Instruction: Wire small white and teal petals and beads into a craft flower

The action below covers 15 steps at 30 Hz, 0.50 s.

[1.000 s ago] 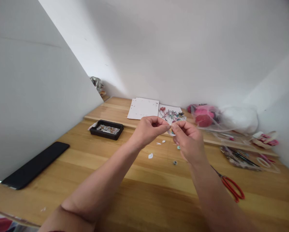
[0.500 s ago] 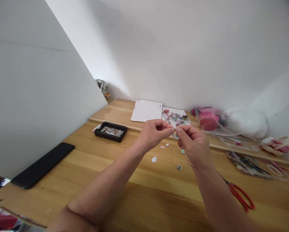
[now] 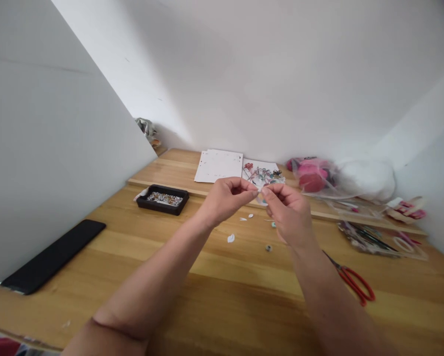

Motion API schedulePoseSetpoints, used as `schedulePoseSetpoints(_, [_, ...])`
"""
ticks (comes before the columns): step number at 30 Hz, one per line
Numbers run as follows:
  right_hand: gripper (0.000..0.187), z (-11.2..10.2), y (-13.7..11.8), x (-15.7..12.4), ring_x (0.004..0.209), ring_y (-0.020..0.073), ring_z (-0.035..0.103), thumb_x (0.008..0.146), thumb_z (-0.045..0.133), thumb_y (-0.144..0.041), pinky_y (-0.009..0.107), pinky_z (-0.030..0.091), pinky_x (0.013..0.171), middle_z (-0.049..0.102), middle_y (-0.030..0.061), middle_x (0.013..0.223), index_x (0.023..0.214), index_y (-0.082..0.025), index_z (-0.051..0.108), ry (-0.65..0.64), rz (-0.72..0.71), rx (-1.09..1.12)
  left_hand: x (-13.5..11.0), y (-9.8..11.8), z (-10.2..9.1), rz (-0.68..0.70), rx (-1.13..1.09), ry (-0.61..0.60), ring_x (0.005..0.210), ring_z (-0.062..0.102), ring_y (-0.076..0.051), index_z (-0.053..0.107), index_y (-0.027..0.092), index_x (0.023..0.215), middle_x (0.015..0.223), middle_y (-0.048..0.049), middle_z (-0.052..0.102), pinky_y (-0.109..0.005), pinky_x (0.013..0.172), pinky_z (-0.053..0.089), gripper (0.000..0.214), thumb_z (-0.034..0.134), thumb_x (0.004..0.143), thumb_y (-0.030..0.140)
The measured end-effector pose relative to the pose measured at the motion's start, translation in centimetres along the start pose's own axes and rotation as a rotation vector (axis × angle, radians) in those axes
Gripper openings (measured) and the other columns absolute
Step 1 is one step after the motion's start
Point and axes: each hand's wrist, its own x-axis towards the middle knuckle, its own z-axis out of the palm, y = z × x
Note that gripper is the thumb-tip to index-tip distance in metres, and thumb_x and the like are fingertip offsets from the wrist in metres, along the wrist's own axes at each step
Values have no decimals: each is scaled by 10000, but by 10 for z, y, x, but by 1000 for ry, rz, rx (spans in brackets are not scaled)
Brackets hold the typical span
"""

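Note:
My left hand (image 3: 231, 198) and my right hand (image 3: 286, 210) meet fingertip to fingertip above the table. Both are closed in a pinch on a small white piece (image 3: 259, 189), too tiny to make out clearly and mostly covered by the fingers. Below them on the wood lie a white leaf-shaped cutout (image 3: 231, 238), a smaller white oval piece (image 3: 250, 215) and a thin forked white piece (image 3: 243, 219). Beside my right hand are a small teal spool-like item (image 3: 273, 224) and a small grey one (image 3: 268, 248). Red-handled scissors (image 3: 351, 279) rest right of my right forearm.
A black tray (image 3: 162, 210) of beads stands left of my hands, with a long black slab (image 3: 54, 257) nearer. Behind are white sheets (image 3: 219, 166) and a coloured flower picture (image 3: 262, 170). Bagged pink material (image 3: 313, 175), white stuffing (image 3: 366, 178) and a tool pouch (image 3: 370, 240) lie right.
The whole view has shifted slightly, so things appear a little farther left. Both hands keep their fingertips together, and a bit more white shows between them.

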Motion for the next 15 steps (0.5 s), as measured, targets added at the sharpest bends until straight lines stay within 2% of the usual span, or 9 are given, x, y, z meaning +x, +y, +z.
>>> schedulePoseSetpoints(6, [209, 1, -4, -1, 511, 78, 356, 815, 743, -366, 243, 271, 462, 510, -39, 618, 770, -186, 646, 10, -10, 21, -1, 1, -1, 40, 56, -34, 747, 616, -138, 704, 154, 839, 818, -53, 696, -287, 706, 540, 193, 741, 801, 340])
schedulePoseSetpoints(15, [207, 4, -5, 0, 512, 76, 346, 801, 736, -355, 247, 262, 463, 496, -46, 621, 759, -190, 619, -13, 32, 67, -1, 2, -1, 39, 66, -36, 769, 610, -138, 692, 142, 856, 829, -47, 671, -312, 764, 547, 204, 723, 817, 339])
